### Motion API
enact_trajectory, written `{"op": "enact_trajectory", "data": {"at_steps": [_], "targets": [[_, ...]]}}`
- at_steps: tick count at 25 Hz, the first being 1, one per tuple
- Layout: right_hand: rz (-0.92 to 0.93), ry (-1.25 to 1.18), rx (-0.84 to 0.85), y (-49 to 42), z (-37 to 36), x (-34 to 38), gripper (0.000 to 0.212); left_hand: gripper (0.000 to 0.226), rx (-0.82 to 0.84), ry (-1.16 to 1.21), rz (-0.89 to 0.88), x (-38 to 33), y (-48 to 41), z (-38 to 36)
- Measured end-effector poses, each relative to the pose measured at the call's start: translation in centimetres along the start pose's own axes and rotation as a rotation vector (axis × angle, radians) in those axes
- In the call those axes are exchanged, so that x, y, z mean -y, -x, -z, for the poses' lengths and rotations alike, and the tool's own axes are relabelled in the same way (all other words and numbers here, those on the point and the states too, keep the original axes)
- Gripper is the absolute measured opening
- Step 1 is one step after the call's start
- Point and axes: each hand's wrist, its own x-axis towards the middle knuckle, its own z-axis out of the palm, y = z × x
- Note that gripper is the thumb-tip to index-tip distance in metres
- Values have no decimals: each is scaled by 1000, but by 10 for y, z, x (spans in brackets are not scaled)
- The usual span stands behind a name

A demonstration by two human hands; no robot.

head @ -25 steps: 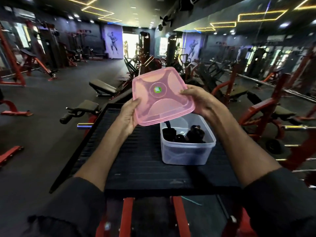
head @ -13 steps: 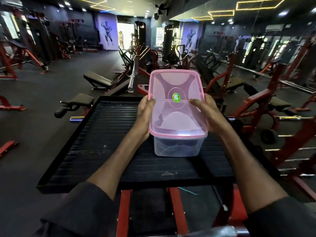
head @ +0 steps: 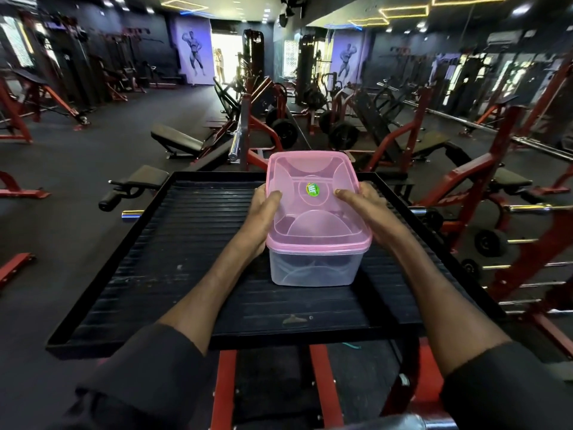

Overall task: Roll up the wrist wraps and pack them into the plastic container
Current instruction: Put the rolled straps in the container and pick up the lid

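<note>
Clear plastic container (head: 314, 270) is seen standing on the black ribbed counter (head: 186, 259), right of centre, nearer its far edge. Pink lid (head: 313, 226) is laid flat over the rim, with a green sticker (head: 312, 190) at its middle. Left grip (head: 263, 209) is clamped on the lid's left edge, thumb laid on top, fingers hidden down the side. Right grip (head: 366, 203) is clamped likewise on the right edge. Dark shapes are glimpsed through the clear wall but cannot be made out. Red-framed gym machines (head: 434, 144) are noted beyond.
</note>
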Motion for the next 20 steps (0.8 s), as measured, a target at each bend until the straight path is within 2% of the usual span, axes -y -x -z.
{"op": "enact_trajectory", "data": {"at_steps": [3,6,9,11,14,15,17,20], "targets": [[-14,29,25,-14,0,-16,71,23,-3,-62,33,7,-2,1],[-51,197,60,9,-4,4,82,22,16,-97,66,16,-8,4],[2,338,81,4,0,-4,86,20,-36,-295,104,25,-24,15],[39,362,93,4,3,-4,83,29,-43,-414,94,17,-30,16],[62,468,110,2,2,5,78,73,40,-714,54,-10,-25,4],[75,509,111,0,1,10,76,80,60,-824,56,-14,-27,0],[74,582,123,-4,-1,18,73,78,120,-956,55,-20,-31,-5],[62,601,141,-19,-9,19,75,83,137,-920,48,-13,-41,1]]}}
